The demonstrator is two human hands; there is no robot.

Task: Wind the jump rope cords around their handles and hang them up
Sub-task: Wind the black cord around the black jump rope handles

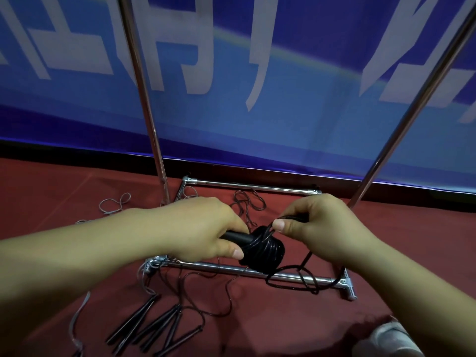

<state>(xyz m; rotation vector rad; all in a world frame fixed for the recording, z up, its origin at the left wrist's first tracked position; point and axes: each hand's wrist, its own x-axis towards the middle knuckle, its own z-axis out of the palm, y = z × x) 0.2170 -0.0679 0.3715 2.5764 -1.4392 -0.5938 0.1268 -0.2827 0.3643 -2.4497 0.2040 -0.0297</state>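
From the head camera, two bare hands met near the centre of the frame. The left hand (206,228) curled its fingers round a black jump rope handle (235,237), its grip closed on the handle's near end. Wound round the handle's far end sat a thick coil of black cord (265,249), just at 3 o'clock of the left thumb. The right hand (316,225) pinched a strand of that same cord between thumb and forefinger, just above the coil, so its grip was closed on the cord. The loose tail of cord (296,282) dropped from the coil toward 5 o'clock and looped over the front bar of a chrome rack (206,266).

The rack stood on a red floor covering (51,202). Two horizontal base bars showed, one near and one far, and two upright poles rose from the base, one toward 11 o'clock and one toward 1 o'clock.

At 7 o'clock of the hands, about five more slim black handles (144,323) lay bunched on the floor, though their exact count was hard to tell. Thin cords (247,202) trailed loose inside the base frame, and a pale grey cord (113,204) lay in loops at 9 o'clock. A blue banner (231,73) with white lettering filled the background. One pale shoe (389,336) showed at 5 o'clock.
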